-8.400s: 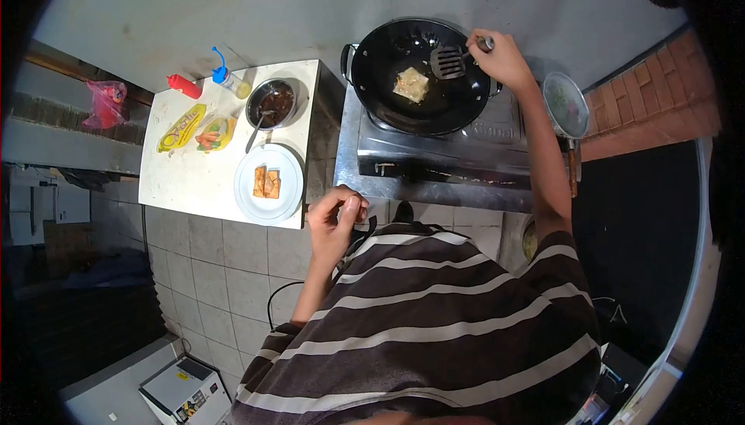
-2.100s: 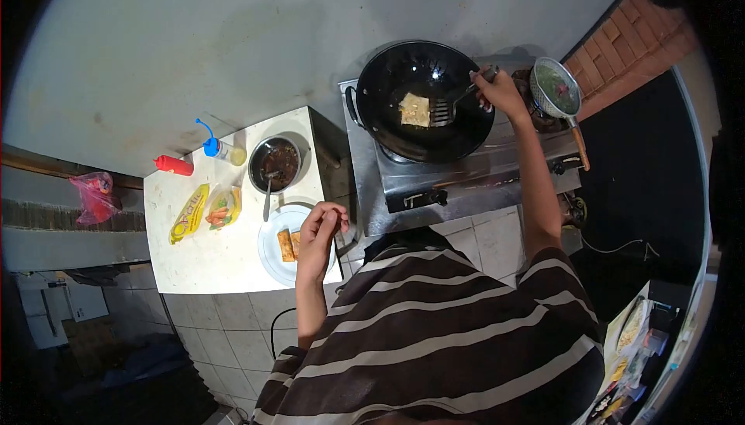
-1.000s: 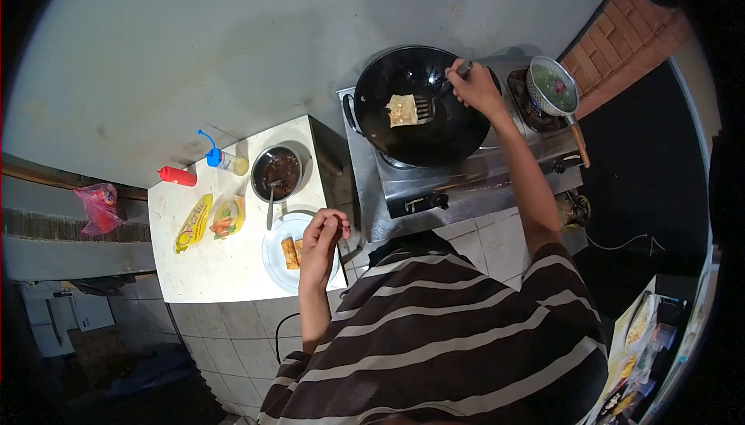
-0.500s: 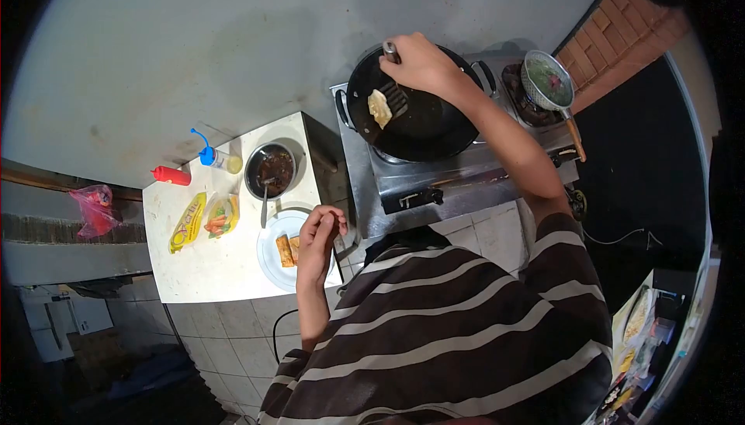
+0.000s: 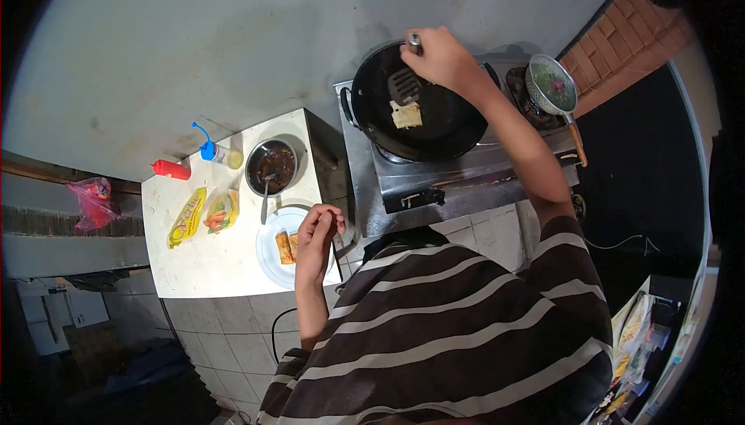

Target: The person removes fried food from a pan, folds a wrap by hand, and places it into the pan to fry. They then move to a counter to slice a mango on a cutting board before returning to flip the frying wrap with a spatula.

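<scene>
My right hand [image 5: 442,58] is closed round the handle of a slotted spatula [image 5: 403,86], over a black wok [image 5: 450,126] on the stove. The spatula's blade touches the upper edge of a flat, pale yellow piece of food [image 5: 406,115] lying in the wok. Loosely curled, my left hand [image 5: 319,231] hovers over the right edge of a white plate [image 5: 268,258]; whether its fingers hold anything is hidden. Golden-brown rolls [image 5: 285,249] lie on that plate, partly behind the hand.
On the white table [image 5: 209,274] are a metal bowl [image 5: 253,173] of dark sauce with a spoon, a red bottle [image 5: 171,170], a blue-capped bottle [image 5: 220,155] and yellow packets [image 5: 187,219]. A strainer [image 5: 550,85] with greens sits over the right burner [image 5: 520,91].
My right hand and the spatula have moved right. The food has shifted right and now lies flat, showing a squarer outline. My left hand has hardly moved.
</scene>
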`<state>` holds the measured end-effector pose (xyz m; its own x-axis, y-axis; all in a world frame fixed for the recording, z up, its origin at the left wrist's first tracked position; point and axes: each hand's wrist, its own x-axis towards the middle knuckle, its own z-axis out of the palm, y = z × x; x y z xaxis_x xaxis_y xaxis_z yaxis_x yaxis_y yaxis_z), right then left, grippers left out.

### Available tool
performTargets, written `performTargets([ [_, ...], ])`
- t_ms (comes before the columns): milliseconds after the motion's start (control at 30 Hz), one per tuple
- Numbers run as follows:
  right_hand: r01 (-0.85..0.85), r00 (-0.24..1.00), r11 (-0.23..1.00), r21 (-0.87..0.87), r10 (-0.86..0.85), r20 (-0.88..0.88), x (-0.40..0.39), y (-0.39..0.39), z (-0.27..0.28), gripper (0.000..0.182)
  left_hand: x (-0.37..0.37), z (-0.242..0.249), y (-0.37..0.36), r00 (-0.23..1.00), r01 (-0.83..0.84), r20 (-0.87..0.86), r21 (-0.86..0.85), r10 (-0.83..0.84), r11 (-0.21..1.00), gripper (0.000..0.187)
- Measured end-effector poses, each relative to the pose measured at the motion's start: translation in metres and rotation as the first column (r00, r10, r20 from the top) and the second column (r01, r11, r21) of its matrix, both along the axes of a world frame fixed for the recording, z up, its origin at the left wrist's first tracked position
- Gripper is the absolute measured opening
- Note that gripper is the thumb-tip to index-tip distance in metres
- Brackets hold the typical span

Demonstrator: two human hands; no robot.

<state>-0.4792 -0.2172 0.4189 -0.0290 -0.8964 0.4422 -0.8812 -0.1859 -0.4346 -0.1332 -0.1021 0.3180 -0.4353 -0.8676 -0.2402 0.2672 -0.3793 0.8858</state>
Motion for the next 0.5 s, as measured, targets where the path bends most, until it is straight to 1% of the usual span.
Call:
performTargets([
  [33, 0.018, 0.996, 0.999, -0.031, -0.016, 0.084, -0.006, 0.002, -0.011, 0.025, 0.001, -0.001, -0.001, 1.000, -0.002, 0.000, 0.001, 0.002, 1.000, 0.019],
  [67, 0.017, 0.996, 0.999, -0.030, -0.015, 0.084, -0.014, 0.005, -0.018, 0.025, 0.002, -0.001, -0.002, 1.000, 0.008, -0.015, -0.002, -0.008, 1.000, 0.018],
  [167, 0.067, 0.973, 0.995, 0.069, -0.080, 0.216, -0.026, 0.020, -0.029, 0.025, 0.002, -0.002, -0.005, 0.999, 0.028, -0.028, -0.007, -0.028, 1.000, 0.017],
  [300, 0.135, 0.957, 0.990, 0.036, -0.140, 0.253, -0.031, 0.032, -0.043, 0.024, -0.002, -0.001, -0.009, 0.998, 0.051, -0.028, -0.007, -0.051, 0.999, 0.018],
  [367, 0.170, 0.940, 0.983, 0.076, -0.185, 0.288, -0.032, 0.036, -0.045, 0.023, -0.004, -0.002, -0.011, 0.998, 0.059, -0.018, -0.006, -0.059, 0.998, 0.018],
  [500, 0.185, 0.930, 0.978, 0.096, -0.205, 0.305, -0.029, 0.039, -0.045, 0.023, -0.013, 0.002, -0.012, 0.998, 0.064, 0.009, -0.009, -0.064, 0.998, 0.019],
])
